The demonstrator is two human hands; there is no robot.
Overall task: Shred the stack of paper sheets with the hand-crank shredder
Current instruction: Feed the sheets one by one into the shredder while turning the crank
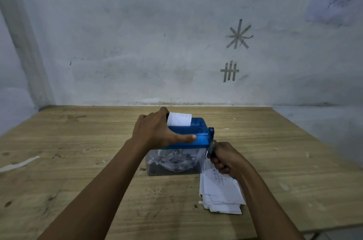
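1. Two hands busy: left hand [157,131] clamps the top of the shredder [198,133]; right hand [225,161] is clenched round the crank [211,141] at its right side.
2. One sheet [179,119] stands upright in the slot, beside the left fingers.
3. Paper stack [220,194] lies beneath the right wrist, nearer that hand.

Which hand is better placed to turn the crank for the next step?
Right: the right hand grips the crank, while the left hand holds the shredder by its blue top.

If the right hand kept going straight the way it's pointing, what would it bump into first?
Probably the blue shredder: the right hand, holding the crank, points at its side, close by. Depth is hard to judge.
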